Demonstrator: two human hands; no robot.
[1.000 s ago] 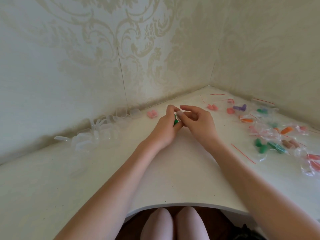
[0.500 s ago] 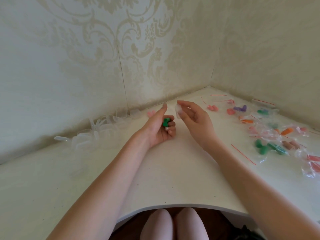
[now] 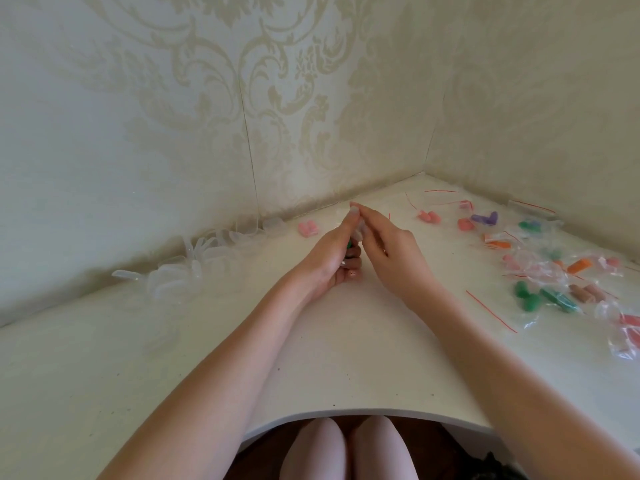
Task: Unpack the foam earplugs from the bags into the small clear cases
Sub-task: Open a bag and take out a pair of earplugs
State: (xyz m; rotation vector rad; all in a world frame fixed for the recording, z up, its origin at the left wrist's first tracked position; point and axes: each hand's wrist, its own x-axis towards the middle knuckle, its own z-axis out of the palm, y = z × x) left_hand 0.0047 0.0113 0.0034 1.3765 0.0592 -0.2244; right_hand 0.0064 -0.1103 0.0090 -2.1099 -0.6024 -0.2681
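Note:
My left hand (image 3: 329,261) lies palm-up in the middle of the white table, its fingers curled round green foam earplugs (image 3: 350,244), which are mostly hidden. My right hand (image 3: 384,251) is pressed against it and pinches a small clear plastic bag (image 3: 360,232). The fingertips of both hands meet at the top. Several empty clear cases (image 3: 207,252) stand open along the wall at the left. Pink earplugs (image 3: 306,228) lie at the end of that row. Bags of coloured earplugs (image 3: 554,271) cover the right side.
Wallpapered walls close the table at the back and right, forming a corner. Loose red strips (image 3: 490,310) lie among the bags. The table's front edge (image 3: 346,414) curves inward above my knees.
My hands were apart half a second ago, the left showing the green earplugs in its palm. Now the right hand has come back against the left with the clear bag.

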